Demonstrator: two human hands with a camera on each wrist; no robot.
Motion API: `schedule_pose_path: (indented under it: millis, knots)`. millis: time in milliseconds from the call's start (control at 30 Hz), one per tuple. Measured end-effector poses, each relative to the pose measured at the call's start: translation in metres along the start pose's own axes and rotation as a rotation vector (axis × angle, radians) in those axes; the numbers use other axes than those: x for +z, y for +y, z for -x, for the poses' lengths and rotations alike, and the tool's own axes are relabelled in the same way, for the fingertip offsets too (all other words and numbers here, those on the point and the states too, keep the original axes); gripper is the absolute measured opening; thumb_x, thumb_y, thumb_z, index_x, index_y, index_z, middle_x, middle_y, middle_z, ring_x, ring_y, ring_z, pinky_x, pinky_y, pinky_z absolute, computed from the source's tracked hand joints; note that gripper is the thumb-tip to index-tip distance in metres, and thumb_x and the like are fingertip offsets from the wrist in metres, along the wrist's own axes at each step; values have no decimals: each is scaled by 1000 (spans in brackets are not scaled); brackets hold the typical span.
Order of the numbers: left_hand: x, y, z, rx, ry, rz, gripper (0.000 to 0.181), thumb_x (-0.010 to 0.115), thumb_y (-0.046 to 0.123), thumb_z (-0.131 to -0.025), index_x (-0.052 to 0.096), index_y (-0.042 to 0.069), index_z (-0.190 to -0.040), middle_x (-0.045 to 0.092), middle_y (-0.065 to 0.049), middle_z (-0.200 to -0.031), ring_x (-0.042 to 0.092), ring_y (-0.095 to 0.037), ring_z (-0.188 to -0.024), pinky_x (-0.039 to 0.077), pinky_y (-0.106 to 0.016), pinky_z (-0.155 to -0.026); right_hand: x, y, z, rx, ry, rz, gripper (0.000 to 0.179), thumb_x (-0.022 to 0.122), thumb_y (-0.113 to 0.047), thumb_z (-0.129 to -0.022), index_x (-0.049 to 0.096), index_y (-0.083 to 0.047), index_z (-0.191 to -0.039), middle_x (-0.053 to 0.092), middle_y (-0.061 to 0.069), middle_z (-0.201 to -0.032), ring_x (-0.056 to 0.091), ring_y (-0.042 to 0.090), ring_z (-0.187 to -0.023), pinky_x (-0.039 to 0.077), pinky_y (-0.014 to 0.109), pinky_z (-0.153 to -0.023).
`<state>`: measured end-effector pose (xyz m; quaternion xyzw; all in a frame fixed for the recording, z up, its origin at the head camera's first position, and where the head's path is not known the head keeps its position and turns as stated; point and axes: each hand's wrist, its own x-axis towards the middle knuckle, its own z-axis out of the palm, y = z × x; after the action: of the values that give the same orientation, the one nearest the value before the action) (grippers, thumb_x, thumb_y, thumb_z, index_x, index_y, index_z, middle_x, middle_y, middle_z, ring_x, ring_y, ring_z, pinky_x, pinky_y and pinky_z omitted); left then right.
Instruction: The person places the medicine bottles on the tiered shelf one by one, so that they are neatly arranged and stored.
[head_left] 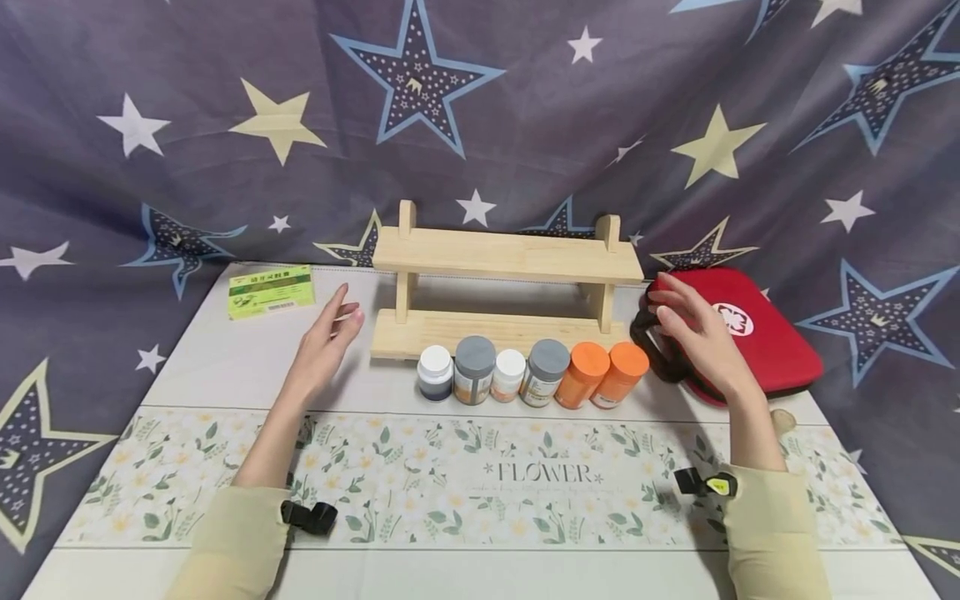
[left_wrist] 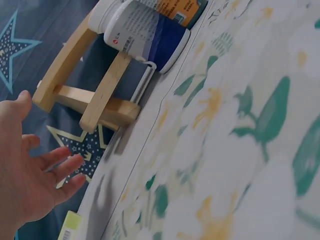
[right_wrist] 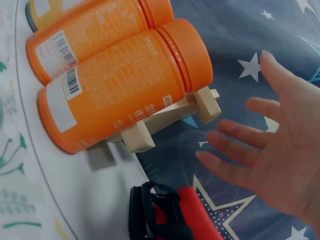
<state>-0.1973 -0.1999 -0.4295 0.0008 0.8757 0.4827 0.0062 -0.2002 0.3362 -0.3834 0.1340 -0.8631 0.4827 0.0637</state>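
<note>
My left hand is held over the table to the left of a two-tier wooden shelf, its fingers relaxed and holding nothing. On the other side my right hand hovers beside the red zip case, fingers loosely spread with nothing in them. A row of upright bottles stands in front of the lower shelf board: a small white-capped bottle, a grey-capped one, another white-capped one, a second grey-capped one, and two orange bottles at the right end.
A green and yellow medicine box lies at the back left. The red case has a black handle on its near left side. A floral strip runs across the white table. Behind it hangs a star-patterned curtain.
</note>
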Motion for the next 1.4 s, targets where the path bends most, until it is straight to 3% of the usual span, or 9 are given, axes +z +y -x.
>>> schedule_pose_path:
  millis: [67,167,433,600,800,1067,1400]
  knots:
    - [3,-1,-1,9,-22,10,76,42,59,-106,6,31,-167,37,-17,-166,39,-45,-149,33,-63,-122,1,0,1,-6,-66,-72,57,54,-16,-106,37,-17,-161,60,-12,-133,63,-7,-115,55,9,-91]
    - [8,-5,-4,10,-73,9,79,48,55,-105,5,32,-167,35,-17,-166,39,-43,-151,33,-61,-124,2,3,2,14,-138,-102,57,53,-14,-106,36,-17,-161,60,-13,-132,65,-4,-115,57,13,-93]
    - [14,-15,-6,14,-187,-42,90,58,56,-101,5,26,-168,34,-23,-166,42,-44,-148,31,-61,-124,2,10,4,40,-341,-45,54,49,-13,-106,40,-21,-159,57,23,-145,64,1,-120,57,18,-97]
    - [17,-16,-5,15,-208,-67,93,62,54,-99,11,19,-168,35,-23,-165,39,-44,-149,29,-60,-126,3,12,6,70,-427,-12,55,56,-16,-104,42,-21,-157,61,16,-143,63,4,-122,56,19,-95]
    - [18,-18,-7,22,-194,-84,91,65,51,-99,16,14,-167,39,-24,-162,41,-44,-148,30,-57,-126,4,13,7,125,-478,-30,61,65,-18,-98,43,-15,-155,61,6,-141,62,14,-122,58,24,-94]
    - [17,-23,-8,18,-203,-83,91,65,51,-99,16,17,-167,41,-22,-162,41,-43,-149,29,-58,-127,4,15,8,110,-539,-44,64,72,-16,-94,47,-17,-152,58,4,-143,61,14,-123,58,25,-97]
    - [19,-24,-11,24,-200,-63,91,65,52,-99,14,20,-167,46,-21,-159,40,-43,-149,24,-62,-127,3,13,6,71,-538,-3,60,77,-14,-90,54,-19,-146,64,1,-136,66,12,-117,60,27,-94]
